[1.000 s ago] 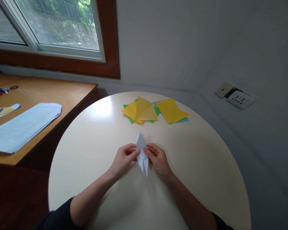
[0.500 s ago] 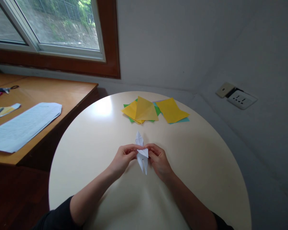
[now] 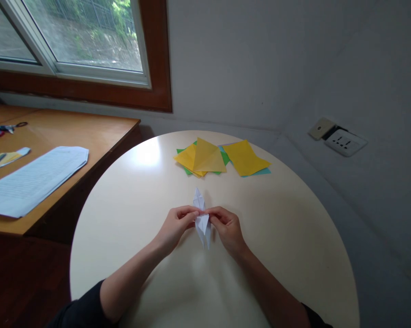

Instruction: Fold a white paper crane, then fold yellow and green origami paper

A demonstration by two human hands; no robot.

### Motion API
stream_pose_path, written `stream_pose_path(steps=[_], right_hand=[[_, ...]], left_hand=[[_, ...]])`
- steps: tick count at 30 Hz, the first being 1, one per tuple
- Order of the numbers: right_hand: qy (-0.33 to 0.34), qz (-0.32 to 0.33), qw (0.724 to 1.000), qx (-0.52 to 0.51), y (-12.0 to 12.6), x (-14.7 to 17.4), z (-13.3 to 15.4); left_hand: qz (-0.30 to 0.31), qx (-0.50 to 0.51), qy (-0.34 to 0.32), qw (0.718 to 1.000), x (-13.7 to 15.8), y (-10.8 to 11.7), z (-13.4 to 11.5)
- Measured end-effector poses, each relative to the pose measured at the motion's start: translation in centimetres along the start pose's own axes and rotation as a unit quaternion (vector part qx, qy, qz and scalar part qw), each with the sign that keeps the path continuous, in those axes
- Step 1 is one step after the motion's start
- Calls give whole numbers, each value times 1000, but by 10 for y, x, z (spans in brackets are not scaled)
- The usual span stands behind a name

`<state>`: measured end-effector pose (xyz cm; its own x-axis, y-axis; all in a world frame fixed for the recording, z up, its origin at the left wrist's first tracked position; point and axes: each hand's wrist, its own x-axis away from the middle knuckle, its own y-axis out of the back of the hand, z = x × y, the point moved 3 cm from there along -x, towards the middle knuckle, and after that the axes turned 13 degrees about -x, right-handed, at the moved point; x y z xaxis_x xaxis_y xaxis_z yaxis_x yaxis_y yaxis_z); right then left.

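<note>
Both the left hand (image 3: 178, 224) and the right hand (image 3: 228, 227) are pinching the folded white paper (image 3: 201, 219) from opposite sides, thumb and fingers closed on its narrow middle, and it is pointing lengthwise away from the person over the round table (image 3: 123, 237), nearer than the yellow sheets (image 3: 246, 157). A triangular flap (image 3: 203, 224) is hanging toward the person, so the step seems to be creasing, and the next move is probably calling for keeping the edges aligned while pressing that fold flat.
</note>
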<state>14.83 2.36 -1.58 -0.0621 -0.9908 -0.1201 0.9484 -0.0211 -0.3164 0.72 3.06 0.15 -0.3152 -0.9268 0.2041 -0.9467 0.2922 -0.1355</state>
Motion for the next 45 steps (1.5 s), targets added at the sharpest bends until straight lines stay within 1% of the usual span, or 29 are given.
stream_pose_path(steps=[3,6,12,15,19,22,25,29,32,35,41,45], right_hand=[[20,13,999,21,-1,1,2],[30,32,998,34,-3,2,4],[20,31,998,42,-7,5,9],[0,20,1000,23,-8,4,7],[-30,-22,999,-25,-6,3,1],[-38,-45,997,-57,-4,3,-2],[-36,-44,996,-63,-5,2,-1],[-29,-33,998,-45,-5,3,2],[-27,-27,999,-36,-5,3,2],[-26,-24,999,-35,-5,3,2],[-23,-31,998,-39,-6,4,1],[-48,-18,997,-63,-7,3,-1]], left_hand=[[1,-36,-8,999,-1,1,4],[-15,-50,-12,999,-2,4,5],[-48,-67,-28,996,0,5,2],[-51,-77,-43,995,0,5,1],[-54,-82,-57,994,0,5,0],[-54,-71,-63,994,0,4,0],[-39,-44,-43,997,0,4,1],[-24,-35,12,999,0,3,2],[-11,-37,23,999,0,2,2],[-11,-31,10,999,-1,2,1],[-39,-57,-24,997,-2,5,2],[-57,-81,-45,994,-1,5,0]])
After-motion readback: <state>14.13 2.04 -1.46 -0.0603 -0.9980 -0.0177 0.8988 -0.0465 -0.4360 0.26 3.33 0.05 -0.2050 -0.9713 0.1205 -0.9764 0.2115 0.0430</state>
